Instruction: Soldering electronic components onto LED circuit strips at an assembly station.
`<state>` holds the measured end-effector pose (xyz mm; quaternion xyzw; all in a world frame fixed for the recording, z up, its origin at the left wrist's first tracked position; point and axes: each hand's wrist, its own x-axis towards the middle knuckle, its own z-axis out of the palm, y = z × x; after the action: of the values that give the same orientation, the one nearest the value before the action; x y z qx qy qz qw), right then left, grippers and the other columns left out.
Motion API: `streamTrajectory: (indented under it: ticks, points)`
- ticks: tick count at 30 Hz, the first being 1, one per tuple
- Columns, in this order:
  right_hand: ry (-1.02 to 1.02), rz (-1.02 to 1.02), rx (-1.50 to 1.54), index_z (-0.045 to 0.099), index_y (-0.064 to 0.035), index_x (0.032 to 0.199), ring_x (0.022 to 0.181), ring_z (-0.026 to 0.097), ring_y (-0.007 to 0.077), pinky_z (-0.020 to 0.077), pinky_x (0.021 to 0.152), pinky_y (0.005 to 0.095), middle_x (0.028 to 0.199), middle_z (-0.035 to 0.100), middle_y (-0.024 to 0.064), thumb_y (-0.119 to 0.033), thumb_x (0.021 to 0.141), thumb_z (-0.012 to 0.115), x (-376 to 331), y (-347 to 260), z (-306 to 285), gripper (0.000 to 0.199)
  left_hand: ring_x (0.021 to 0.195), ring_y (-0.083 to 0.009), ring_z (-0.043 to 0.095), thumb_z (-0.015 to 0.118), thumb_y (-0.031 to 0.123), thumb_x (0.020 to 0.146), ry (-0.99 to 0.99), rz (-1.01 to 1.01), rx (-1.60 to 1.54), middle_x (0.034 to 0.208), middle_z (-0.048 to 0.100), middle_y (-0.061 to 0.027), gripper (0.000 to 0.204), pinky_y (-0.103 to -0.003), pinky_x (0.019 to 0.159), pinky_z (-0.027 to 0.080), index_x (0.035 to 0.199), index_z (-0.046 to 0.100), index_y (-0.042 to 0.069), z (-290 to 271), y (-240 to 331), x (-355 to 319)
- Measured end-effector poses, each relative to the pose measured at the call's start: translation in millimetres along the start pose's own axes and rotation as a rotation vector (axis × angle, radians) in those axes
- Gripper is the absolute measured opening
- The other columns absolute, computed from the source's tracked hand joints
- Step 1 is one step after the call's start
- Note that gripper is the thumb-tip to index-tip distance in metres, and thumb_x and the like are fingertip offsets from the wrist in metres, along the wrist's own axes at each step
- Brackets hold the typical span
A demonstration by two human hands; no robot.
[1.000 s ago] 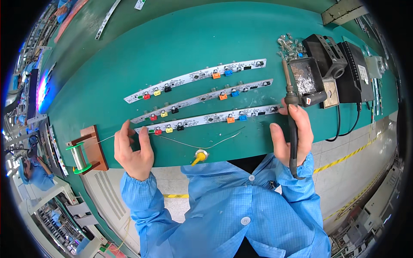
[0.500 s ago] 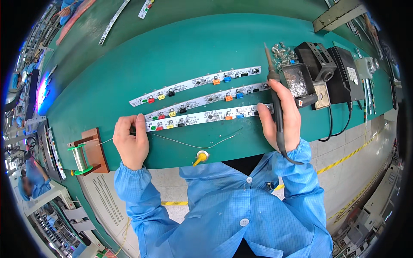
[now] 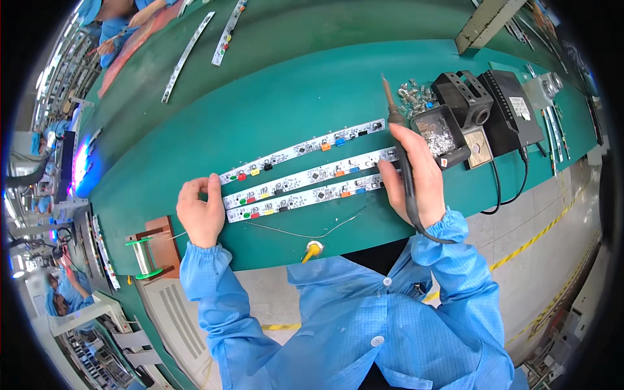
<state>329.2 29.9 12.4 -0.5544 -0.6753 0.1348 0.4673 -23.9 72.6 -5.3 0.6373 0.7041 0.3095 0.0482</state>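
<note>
Three long white circuit board strips (image 3: 305, 153) with coloured connectors lie side by side on the green mat, their left ends nearly in line. My left hand (image 3: 203, 211) is closed, its thumb against the left end of the farthest strip. Thin solder wire (image 3: 286, 231) runs from a spool (image 3: 144, 258) into my left hand and on across the mat below the strips; the grip on it is partly hidden. My right hand (image 3: 421, 179) is wrapped around a soldering iron (image 3: 401, 140), tip pointing away from me. Its thumb rests at the right ends of the nearer strips.
Right of the iron stand a solder-waste tray (image 3: 442, 133), a black iron holder (image 3: 463, 97), a black soldering station (image 3: 510, 107) and loose metal parts (image 3: 416, 97). A yellow-topped plug (image 3: 313, 249) sits at the mat's near edge. More strips (image 3: 188, 55) lie far left, near a co-worker's hands.
The farthest strip has slid right and nearer, so the left ends line up more closely. My left thumb has shifted to that strip's end. The whole view has also shifted.
</note>
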Motion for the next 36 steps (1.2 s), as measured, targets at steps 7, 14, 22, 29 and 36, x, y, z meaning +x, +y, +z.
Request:
streamTrajectory:
  ticks: [7, 14, 22, 29, 36]
  points:
    - [-0.013, -0.033, 0.036, 0.053, -0.0008, 0.13, 0.103, 0.064, 0.0339, 0.0507, 0.088, 0.0365, 0.118, 0.061, 0.0205, 0.006, 0.079, 0.067, 13.1, 1.1, 6.2, 0.054, 0.061, -0.0136, 0.051, 0.069, 0.023, 0.091, -0.069, -0.066, -0.213, 0.068, 0.057, -0.0051, 0.026, -0.031, 0.056, 0.041, 0.078, 0.065, 0.0, 10.1, -6.8, 3.9]
    - [-0.004, -0.013, -0.006, 0.054, 0.0005, 0.128, 0.102, 0.065, 0.0332, 0.0508, 0.087, 0.036, 0.115, 0.063, 0.0203, 0.005, 0.08, 0.067, 0.7, 4.5, 15.9, 0.05, 0.059, -0.0167, 0.049, 0.071, 0.021, 0.088, -0.008, 0.034, -0.114, 0.061, 0.054, -0.004, 0.026, -0.033, 0.056, 0.041, 0.071, 0.061, 0.003, 8.6, -15.8, -0.5]
    - [0.057, -0.034, -0.079, 0.057, 0.0025, 0.127, 0.1, 0.066, 0.0227, 0.0511, 0.086, 0.0312, 0.113, 0.066, 0.0161, 0.0, 0.084, 0.067, -0.3, 14.4, 15.3, 0.044, 0.056, -0.0177, 0.049, 0.074, 0.015, 0.083, 0.115, 0.167, -0.032, 0.059, 0.054, -0.0054, 0.028, -0.035, 0.052, 0.039, 0.065, 0.058, 0.003, 9.9, -19.0, 1.1]
    - [0.049, -0.105, -0.104, 0.058, 0.0022, 0.124, 0.1, 0.065, 0.0299, 0.0507, 0.087, 0.0357, 0.11, 0.066, 0.0185, 0.0, 0.083, 0.067, 11.1, 12.8, 15.7, 0.043, 0.058, -0.0241, 0.052, 0.073, 0.016, 0.079, 0.131, 0.22, -0.02, 0.058, 0.054, -0.0035, 0.027, -0.041, 0.057, 0.038, 0.058, 0.057, 0.008, 13.1, -16.7, 6.0]
    - [0.072, -0.082, -0.048, 0.057, 0.0037, 0.123, 0.099, 0.063, 0.0322, 0.0493, 0.088, 0.0365, 0.11, 0.063, 0.0197, 0.001, 0.083, 0.065, -0.9, 9.1, 10.7, 0.041, 0.059, -0.028, 0.055, 0.073, 0.015, 0.08, 0.216, 0.232, -0.029, 0.06, 0.058, -0.0099, 0.027, -0.042, 0.055, 0.042, 0.06, 0.058, 0.005, 10.5, -19.3, -2.9]
